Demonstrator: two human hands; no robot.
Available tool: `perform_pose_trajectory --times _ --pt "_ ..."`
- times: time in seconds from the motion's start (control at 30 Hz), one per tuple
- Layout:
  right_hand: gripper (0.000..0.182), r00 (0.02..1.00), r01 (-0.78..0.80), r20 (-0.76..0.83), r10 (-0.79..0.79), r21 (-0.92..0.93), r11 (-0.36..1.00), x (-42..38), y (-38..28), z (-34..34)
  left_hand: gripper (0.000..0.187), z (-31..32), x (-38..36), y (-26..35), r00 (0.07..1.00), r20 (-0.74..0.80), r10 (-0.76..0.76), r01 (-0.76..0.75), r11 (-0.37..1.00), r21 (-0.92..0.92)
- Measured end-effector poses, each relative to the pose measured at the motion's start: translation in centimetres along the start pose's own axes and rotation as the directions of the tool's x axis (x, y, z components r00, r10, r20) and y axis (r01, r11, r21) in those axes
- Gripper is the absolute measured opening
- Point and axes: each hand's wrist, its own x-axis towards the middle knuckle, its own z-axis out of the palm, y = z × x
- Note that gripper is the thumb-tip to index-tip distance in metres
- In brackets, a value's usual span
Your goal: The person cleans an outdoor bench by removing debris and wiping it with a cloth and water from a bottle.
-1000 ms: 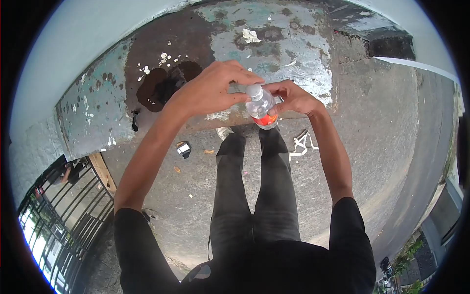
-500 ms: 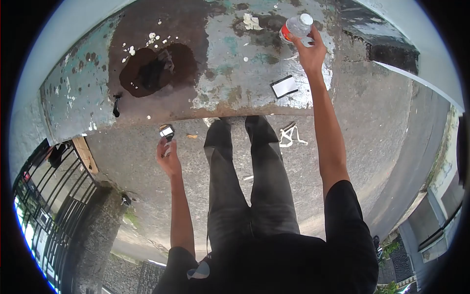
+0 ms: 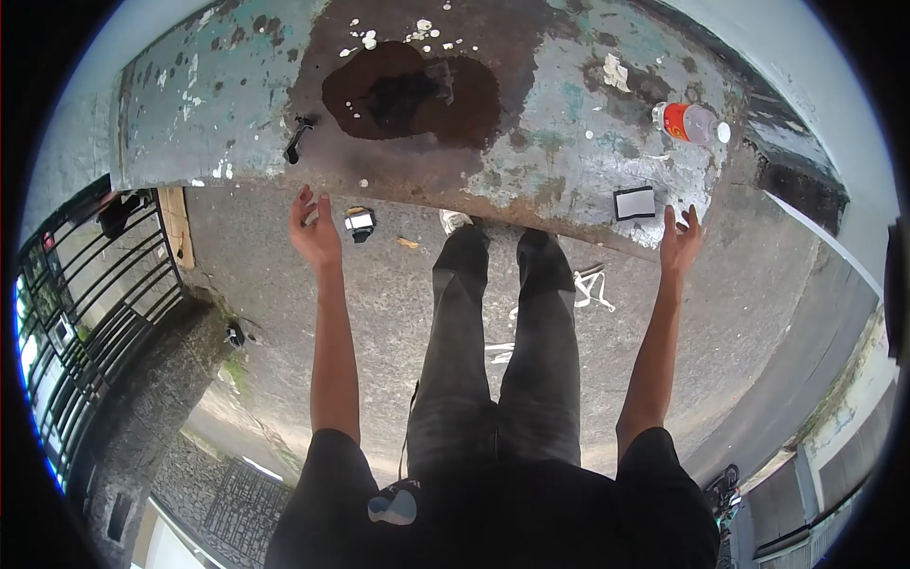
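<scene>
My left hand (image 3: pixel 316 230) is raised with its fingers apart and holds nothing, below a small black object (image 3: pixel 300 139) on the ledge (image 3: pixel 379 175). To its right, a small black-and-white item (image 3: pixel 359 224) appears over the ground. Near the ledge's right end, my right hand (image 3: pixel 681 239) is open and empty, fingers spread. Just left of it lies a white rectangle with a black border (image 3: pixel 634 203). A clear bottle with a red label and white cap (image 3: pixel 690 123) rests on its side farther back on the ledge.
A dark wet patch (image 3: pixel 408 93) and white spots mark the ledge. A crumpled white scrap (image 3: pixel 615 72) lies near the back right. White strips (image 3: pixel 594 287) are on the ground by my legs. A barred metal gate (image 3: pixel 104 303) stands at the left.
My right hand has let go of the bottle, now lying down, and come back toward me. My left hand has moved left of the black-and-white item. The view has shifted.
</scene>
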Motion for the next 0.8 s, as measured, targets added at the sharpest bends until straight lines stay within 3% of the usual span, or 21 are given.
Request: perform_pose_trajectory --times 0.17,0.23,0.3,0.37,0.5,0.57,0.6,0.67,0.7,0.77,0.8 --pt "0.059 0.989 -0.103 0.116 0.088 0.124 0.987 -3.9 1.9 3.0 0.041 -1.6 5.4 -1.3 0.982 -0.131 0.133 -0.117 0.986 0.12" --pt "0.053 0.993 -0.111 0.069 0.098 0.232 0.966 -4.5 2.1 4.2 0.041 -2.0 7.3 -2.4 0.976 -0.155 0.15 -0.13 0.982 0.134" --pt "0.051 0.995 -0.101 0.03 0.097 0.179 0.979 -4.0 3.2 5.2 0.042 -1.8 9.0 -3.3 0.96 -0.187 0.206 -0.18 0.973 0.146" --pt "0.037 0.993 -0.096 -0.056 0.105 0.15 0.984 -3.5 3.2 6.3 0.044 -1.5 10.1 -3.8 0.969 -0.158 0.188 -0.164 0.974 0.154" --pt "0.037 0.986 -0.12 -0.1 0.133 0.12 0.985 -3.3 2.7 7.0 0.05 -0.7 12.2 -4.9 0.983 -0.079 0.164 -0.145 0.969 0.202" --pt "0.036 0.947 -0.285 -0.07 0.313 0.263 0.922 -3.1 2.4 7.7 0.051 -0.3 12.8 -5.1 0.988 -0.056 0.144 -0.131 0.973 0.189" --pt "0.036 0.946 -0.286 -0.074 0.315 0.266 0.921 -3.1 2.2 7.9 0.051 -0.2 12.9 -5.0 0.992 -0.033 0.121 -0.113 0.977 0.182" --pt "0.025 0.914 -0.35 0.003 0.406 0.513 0.784 -3.4 1.4 8.0 0.051 -0.2 12.9 -4.9 0.994 -0.019 0.112 -0.106 0.976 0.19" --pt "0.025 0.913 -0.348 -0.005 0.409 0.517 0.782 -3.9 0.8 7.6 0.05 -0.1 13.0 -4.7 0.995 -0.005 0.101 -0.098 0.975 0.197" --pt "0.026 0.797 -0.504 0.186 0.575 0.729 0.462 -4.6 0.6 6.3 0.049 0.0 13.1 -4.6 0.995 0.002 0.1 -0.099 0.977 0.187" --pt "0.026 0.799 -0.493 0.176 0.574 0.739 0.46 -4.8 0.8 5.6 0.048 0.1 13.1 -4.7 0.996 -0.001 0.093 -0.091 0.978 0.188"
